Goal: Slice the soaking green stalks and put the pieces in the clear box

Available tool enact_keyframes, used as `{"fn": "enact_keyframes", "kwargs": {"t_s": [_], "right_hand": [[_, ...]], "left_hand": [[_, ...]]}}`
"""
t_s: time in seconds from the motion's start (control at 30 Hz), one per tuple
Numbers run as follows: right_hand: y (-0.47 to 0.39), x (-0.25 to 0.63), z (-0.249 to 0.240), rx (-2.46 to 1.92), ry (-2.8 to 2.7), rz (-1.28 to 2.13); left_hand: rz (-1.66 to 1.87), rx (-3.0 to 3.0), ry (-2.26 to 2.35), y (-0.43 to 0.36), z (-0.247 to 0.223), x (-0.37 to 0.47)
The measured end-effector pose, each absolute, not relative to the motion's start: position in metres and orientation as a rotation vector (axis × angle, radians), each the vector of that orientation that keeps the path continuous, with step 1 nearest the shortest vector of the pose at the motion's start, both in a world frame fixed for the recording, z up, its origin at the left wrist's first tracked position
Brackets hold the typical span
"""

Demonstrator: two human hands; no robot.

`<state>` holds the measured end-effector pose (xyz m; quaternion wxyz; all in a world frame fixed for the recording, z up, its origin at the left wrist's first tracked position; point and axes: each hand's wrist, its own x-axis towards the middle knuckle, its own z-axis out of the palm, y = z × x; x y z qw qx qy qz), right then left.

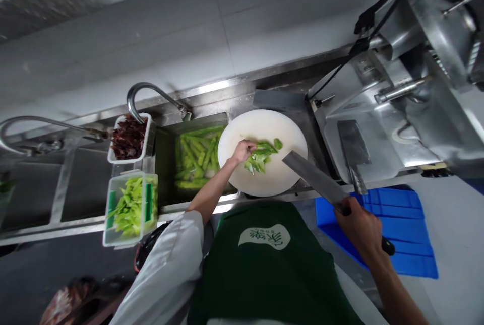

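My left hand [244, 151] is over the left half of a round white cutting board [236, 179], its fingers pinched on the end of a long green vegetable piece [266, 147]. Cut green slices [257, 163] lie in a small pile just below it, and one short chunk [278, 143] is apart at the right. In my right hand [359, 224] is the handle of a long-bladed kitchen knife [317, 179]. Its blade points up and left, with the tip over the board's right edge, away from the vegetable.
Left of the board, long green stalks [198, 156] lie in a water-filled sink [165, 164]. Farther left are a tub of green slices [130, 204] and a white basket of dark red pieces [130, 136]. A second cleaver [350, 143] lies right, above a blue plastic bin [401, 229].
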<state>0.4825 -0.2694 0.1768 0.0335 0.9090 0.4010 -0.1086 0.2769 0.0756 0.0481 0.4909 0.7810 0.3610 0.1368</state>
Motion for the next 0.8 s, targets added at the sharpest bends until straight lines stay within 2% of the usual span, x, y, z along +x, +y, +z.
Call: {"fn": "enact_keyframes", "kwargs": {"t_s": [0.23, 0.33, 0.47, 0.6, 0.8], "right_hand": [[-0.262, 0.487, 0.175, 2.72, 1.343, -0.401], [-0.26, 0.494, 0.177, 2.602, 1.485, -0.455], [-0.253, 0.49, 0.179, 2.42, 1.728, -0.582], [-0.235, 0.467, 0.175, 2.205, 1.902, -0.783], [-0.197, 0.435, 0.165, 2.042, 1.983, -0.902]], "left_hand": [[0.34, 1.994, 1.085, 0.081, 0.046, 0.264], [0.336, 2.179, 0.893, 0.081, 0.052, 0.288], [0.044, 2.243, 0.619, 0.086, 0.057, 0.328], [-0.148, 2.212, 0.556, 0.1, 0.057, 0.341], [-0.134, 2.053, 0.599, 0.109, 0.056, 0.333]]}}
